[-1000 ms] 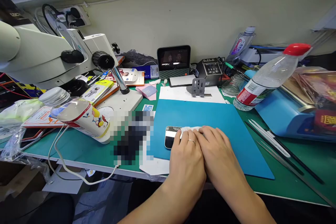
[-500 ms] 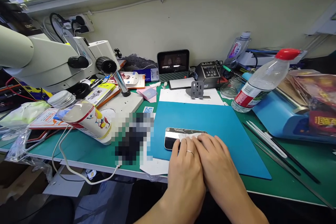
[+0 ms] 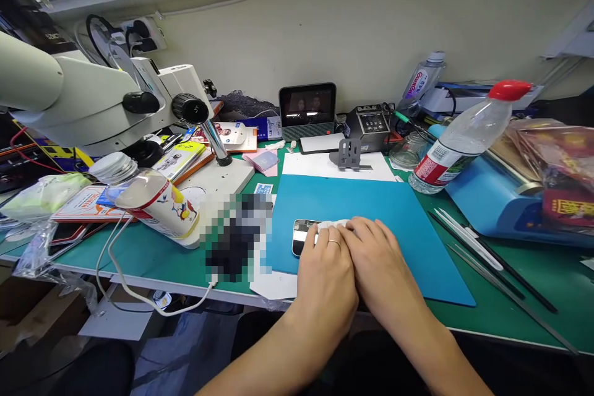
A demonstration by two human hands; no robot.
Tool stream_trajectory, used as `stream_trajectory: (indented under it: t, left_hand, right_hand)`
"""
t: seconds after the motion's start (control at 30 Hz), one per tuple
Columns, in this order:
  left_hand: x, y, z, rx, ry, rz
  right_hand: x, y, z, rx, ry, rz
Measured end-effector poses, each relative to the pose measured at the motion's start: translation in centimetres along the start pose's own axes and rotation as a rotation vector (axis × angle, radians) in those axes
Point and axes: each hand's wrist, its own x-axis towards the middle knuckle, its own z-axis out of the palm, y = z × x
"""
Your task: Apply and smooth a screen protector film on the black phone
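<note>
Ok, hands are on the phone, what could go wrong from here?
Phone: the left hand and right hand crowd over the phone and white wipe; uneven pressure might skid it across the blue mat.

Ring: the metal ring on the left hand sits close to the glass and might scratch it.

Cable: the white cable loops below the edge of the bench, so a knee could snag it.
</note>
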Motion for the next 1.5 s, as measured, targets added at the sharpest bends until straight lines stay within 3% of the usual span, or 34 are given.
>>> stream_trajectory:
  t: [0.17, 0.37, 0.53, 0.7, 0.87, 1.03, 1.27, 1.5]
  left_hand:
    - [-0.2, 0.1, 0.2, 0.034, 0.069, 0.016]
    - [0.4, -0.2, -0.1, -0.011, -0.026, 0.011]
    - [-0.1, 0.3, 0.2, 0.024, 0.065, 0.003]
    - [0.4, 0.0, 0.1, -0.007, -0.056, 0.008]
    - [-0.3, 0.0, -0.1, -0.001, 0.003, 0.003]
    - [0.3, -0.2, -0.5, -0.019, -0.075, -0.007]
    - [-0.3, 0.0, -0.5, 0.007, -0.039, -0.004]
    - [0.0, -0.2, -0.7, -0.018, -0.076, -0.036]
  right_hand:
    - [-0.3, -0.2, 0.1, -0.041, 0.046, -0.015]
    - [0.5, 0.0, 0.0, -0.027, -0.027, 0.039]
    - [-0.3, 0.0, 0.1, -0.001, 0.023, 0.007]
    - [0.2, 0.2, 0.1, 0.018, -0.018, 0.028]
    - [-0.3, -0.2, 0.1, -0.002, 0.027, 0.018]
    - [0.5, 0.0, -0.3, -0.013, -0.036, 0.018]
    - [0.1, -0.2, -0.4, -0.039, 0.008, -0.008]
    - [0.9, 0.2, -0.5, -0.046, -0.058, -0.019]
